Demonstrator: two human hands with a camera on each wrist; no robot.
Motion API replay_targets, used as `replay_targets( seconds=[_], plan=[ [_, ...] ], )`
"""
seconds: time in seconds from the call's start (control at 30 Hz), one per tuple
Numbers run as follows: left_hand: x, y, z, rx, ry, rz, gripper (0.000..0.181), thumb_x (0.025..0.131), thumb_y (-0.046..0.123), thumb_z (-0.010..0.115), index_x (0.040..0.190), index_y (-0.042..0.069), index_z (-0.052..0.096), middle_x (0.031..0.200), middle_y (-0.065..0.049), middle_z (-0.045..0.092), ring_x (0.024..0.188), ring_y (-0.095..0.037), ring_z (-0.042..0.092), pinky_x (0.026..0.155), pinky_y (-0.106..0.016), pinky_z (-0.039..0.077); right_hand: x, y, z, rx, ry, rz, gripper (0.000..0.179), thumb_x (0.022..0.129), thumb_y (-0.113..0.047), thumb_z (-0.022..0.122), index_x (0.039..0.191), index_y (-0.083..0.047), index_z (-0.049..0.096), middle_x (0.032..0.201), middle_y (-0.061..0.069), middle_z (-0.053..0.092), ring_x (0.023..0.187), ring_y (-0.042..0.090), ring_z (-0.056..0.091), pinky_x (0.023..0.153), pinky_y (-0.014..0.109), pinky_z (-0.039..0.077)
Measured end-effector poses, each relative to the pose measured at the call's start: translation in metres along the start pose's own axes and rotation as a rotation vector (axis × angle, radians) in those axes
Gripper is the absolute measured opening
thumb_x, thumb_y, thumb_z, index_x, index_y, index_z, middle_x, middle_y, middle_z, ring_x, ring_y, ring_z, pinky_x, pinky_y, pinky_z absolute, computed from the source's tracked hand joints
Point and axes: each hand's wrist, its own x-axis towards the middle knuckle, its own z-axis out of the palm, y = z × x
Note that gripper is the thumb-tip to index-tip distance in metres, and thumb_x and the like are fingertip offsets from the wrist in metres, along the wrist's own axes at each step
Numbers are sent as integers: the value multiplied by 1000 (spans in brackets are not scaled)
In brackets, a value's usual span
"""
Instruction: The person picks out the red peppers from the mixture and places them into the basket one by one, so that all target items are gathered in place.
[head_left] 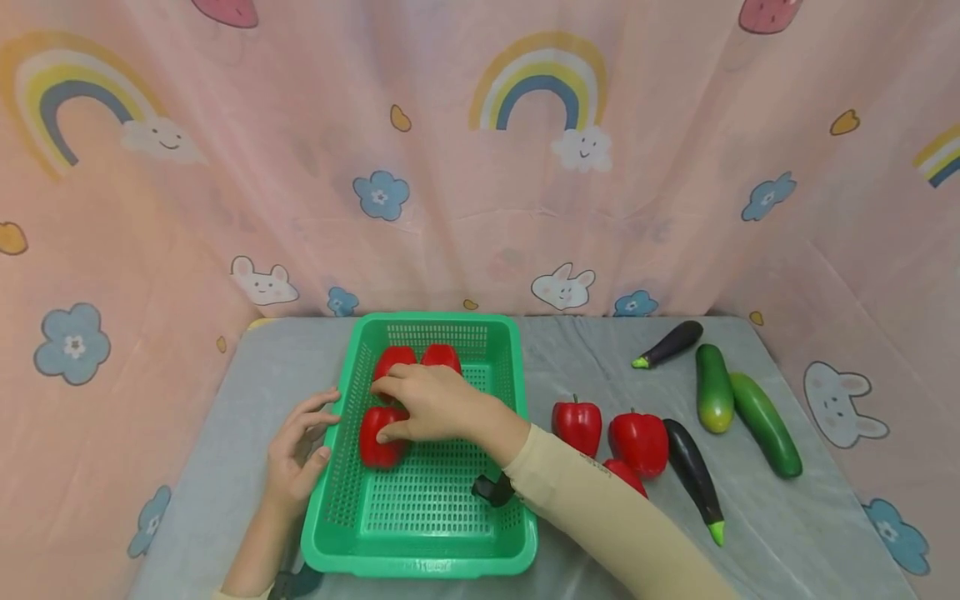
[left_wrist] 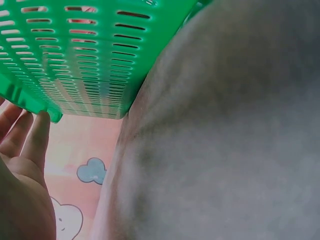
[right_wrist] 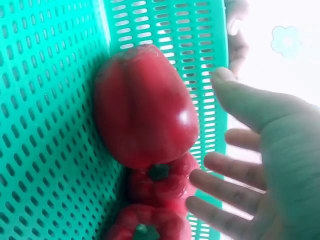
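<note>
A green plastic basket (head_left: 420, 567) with slotted walls holds three red bell peppers. One bell pepper (head_left: 379, 446) lies by the left wall, with two others, a bell pepper (head_left: 390, 362) and a bell pepper (head_left: 442, 356), behind it. Over them is my right hand (head_left: 435, 404), its fingers spread and loosely bent. The right wrist view shows a gap between its fingers and the largest-looking pepper (right_wrist: 145, 110). My left hand (head_left: 296, 454) is at the basket's left side, fingertips at the rim. In the left wrist view its fingers (left_wrist: 36, 140) reach up under that rim.
Right of the basket lie more bell peppers (head_left: 576, 427), one partly behind my sleeve, and an eggplant (head_left: 693, 471). Farther off are another eggplant (head_left: 678, 340) and two green cucumber-like vegetables (head_left: 714, 387). A black strap-like piece (head_left: 492, 490) shows below my right wrist. A printed curtain hangs behind the table.
</note>
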Motion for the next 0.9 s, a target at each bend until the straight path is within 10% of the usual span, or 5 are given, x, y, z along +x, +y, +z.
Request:
replay_targets(
  seconds=[0.9],
  plan=[
    [0,-7,1,-33,-26,74,27,96,-2,65,111,-24,60,139,-40,56,145,-41,54,115,-34,51,-38,-4,-40,66,6,-12,57,100,-42,79,150,-17,66,142,1,69,128,18,64,104,38,59]
  ],
)
